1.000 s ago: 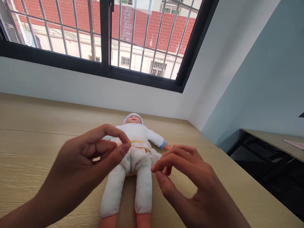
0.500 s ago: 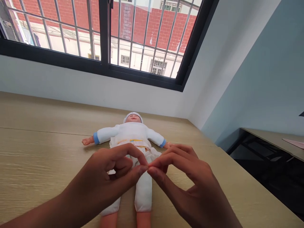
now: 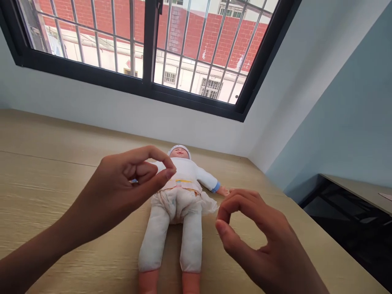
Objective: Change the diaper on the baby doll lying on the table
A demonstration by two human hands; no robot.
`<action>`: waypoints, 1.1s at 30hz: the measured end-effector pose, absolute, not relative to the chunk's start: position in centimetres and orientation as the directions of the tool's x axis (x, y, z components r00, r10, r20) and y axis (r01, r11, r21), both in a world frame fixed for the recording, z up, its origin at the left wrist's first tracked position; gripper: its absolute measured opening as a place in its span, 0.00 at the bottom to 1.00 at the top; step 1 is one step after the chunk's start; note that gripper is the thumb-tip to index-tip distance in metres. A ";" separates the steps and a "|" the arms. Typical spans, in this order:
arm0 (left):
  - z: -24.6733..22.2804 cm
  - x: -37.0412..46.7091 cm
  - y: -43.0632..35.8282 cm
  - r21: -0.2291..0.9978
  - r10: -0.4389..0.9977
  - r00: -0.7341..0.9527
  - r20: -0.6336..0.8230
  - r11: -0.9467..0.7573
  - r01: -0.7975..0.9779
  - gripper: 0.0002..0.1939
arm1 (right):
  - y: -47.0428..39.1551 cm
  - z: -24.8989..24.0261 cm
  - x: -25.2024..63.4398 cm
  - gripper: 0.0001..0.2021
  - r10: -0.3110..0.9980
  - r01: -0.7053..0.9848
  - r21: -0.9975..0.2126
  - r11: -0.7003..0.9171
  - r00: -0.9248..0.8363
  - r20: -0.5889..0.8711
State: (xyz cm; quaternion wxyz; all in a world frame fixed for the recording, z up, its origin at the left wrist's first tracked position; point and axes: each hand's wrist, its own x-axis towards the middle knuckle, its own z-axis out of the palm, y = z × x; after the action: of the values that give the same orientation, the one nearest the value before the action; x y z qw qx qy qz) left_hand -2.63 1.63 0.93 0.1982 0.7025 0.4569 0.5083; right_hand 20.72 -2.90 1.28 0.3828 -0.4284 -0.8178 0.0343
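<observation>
A baby doll (image 3: 183, 169) lies on its back on the wooden table, in a white top with blue cuffs, a white cap and white trousers. A diaper (image 3: 177, 200) with a coloured band is around its hips, one loose flap spread at the right. My left hand (image 3: 137, 175) hovers over the doll's arm and chest, thumb and index fingertips pinched together; whether something tiny is between them cannot be made out. My right hand (image 3: 254, 232) is to the right of the doll's legs, thumb and fingertips pressed together, nothing visible sticking out.
The wooden table (image 3: 61, 179) runs back to a white wall under a barred window (image 3: 147, 77) with a black frame. At the right stands a second table (image 3: 352, 188) with dark space beneath it.
My hands, whose fingertips met over the doll, have moved apart, the left one up and to the left, the right one to the right. The view has shifted slightly.
</observation>
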 end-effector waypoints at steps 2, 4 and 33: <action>1.0 -2.9 1.9 0.751 0.847 0.065 0.528 -0.502 0.430 0.13 | -2.9 1.3 20.7 0.07 0.740 0.681 -0.385 0.623 -0.355 0.571; 1.0 -3.1 2.1 0.761 0.851 0.068 0.520 -0.498 0.416 0.12 | -2.8 1.2 20.7 0.07 0.754 0.688 -0.387 0.614 -0.366 0.545; 0.6 -3.1 3.8 0.817 0.895 0.124 0.428 -0.442 0.371 0.13 | -2.4 0.6 20.8 0.07 0.800 0.766 -0.245 0.594 -0.595 0.078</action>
State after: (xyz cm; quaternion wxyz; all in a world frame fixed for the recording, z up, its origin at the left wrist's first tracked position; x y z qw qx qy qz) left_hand -3.13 3.77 0.58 0.2717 0.6987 0.4532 0.4823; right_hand 20.76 -2.36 0.57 0.0904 -0.4407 -0.8882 0.0933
